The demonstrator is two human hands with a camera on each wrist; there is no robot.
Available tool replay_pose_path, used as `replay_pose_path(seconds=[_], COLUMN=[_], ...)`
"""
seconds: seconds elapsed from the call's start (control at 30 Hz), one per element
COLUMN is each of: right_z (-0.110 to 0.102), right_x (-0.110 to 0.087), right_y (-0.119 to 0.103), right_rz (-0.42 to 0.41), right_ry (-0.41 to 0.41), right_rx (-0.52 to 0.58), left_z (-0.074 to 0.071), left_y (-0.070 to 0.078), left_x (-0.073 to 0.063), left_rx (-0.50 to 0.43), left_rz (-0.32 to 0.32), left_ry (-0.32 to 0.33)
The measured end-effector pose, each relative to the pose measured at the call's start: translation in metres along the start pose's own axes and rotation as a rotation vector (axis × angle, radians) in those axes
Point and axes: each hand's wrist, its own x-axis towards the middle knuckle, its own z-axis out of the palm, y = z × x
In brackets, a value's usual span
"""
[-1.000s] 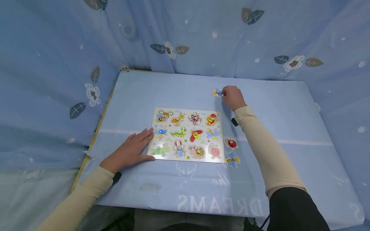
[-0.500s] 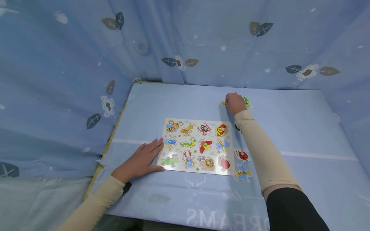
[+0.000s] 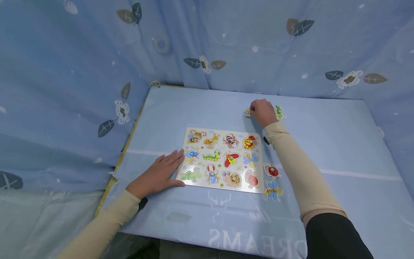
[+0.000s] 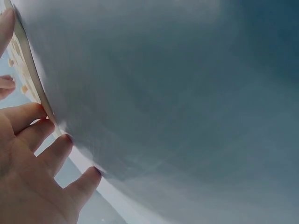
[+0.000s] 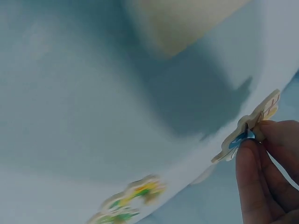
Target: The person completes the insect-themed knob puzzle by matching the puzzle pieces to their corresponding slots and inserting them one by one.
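My left hand (image 3: 160,172) lies with fingers spread, its fingertips at the left edge of a puzzle board (image 3: 221,135) printed with insects. In the left wrist view, the fingers (image 4: 56,154) reach along the board's edge (image 4: 32,74). At the back of the table, my right hand (image 3: 263,112) pinches the small knob of a blue-and-yellow insect puzzle piece (image 3: 248,112). The right wrist view shows the piece (image 5: 245,133) nearly edge-on, thumb and fingers on its knob. In the head view, my hand hides most of it.
A green insect piece (image 3: 279,112) lies right beside my right hand. A ladybug piece (image 3: 272,172) and a yellow-and-blue winged insect piece (image 3: 273,190) lie off the board's right side. Blue patterned cloth (image 3: 252,64) hangs behind the table.
The right hand has come over the blue-and-yellow piece and now pinches its knob, covering more of it. The head view has shifted, so everything sits further right. The left hand stays at the board.
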Motion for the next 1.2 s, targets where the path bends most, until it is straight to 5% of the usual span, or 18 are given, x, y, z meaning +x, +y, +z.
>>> replay_pose_path(seconds=[0.13,0.37,0.6,0.77,1.2], right_z=[-0.002,0.015,0.033,0.046,0.066], right_x=[-0.006,-0.032,-0.06,-0.072,-0.083], right_y=[-0.034,-0.104,-0.154,-0.176,-0.196], right_rz=[-0.078,-0.35,-0.45,-0.519,-0.615], right_ry=[-0.035,-0.124,-0.273,-0.334,-0.329], right_rx=[0.058,0.087,0.068,0.024,-0.077], left_z=[-0.003,-0.003,-0.003,-0.004,-0.005], left_y=[0.0,-0.001,-0.002,-0.004,-0.003], left_x=[0.002,0.001,0.002,0.003,0.002], left_rx=[0.0,-0.019,-0.022,-0.019,-0.006], left_rz=[-0.005,-0.02,-0.01,0.0,0.018], left_ry=[-0.011,-0.029,-0.031,-0.026,-0.009])
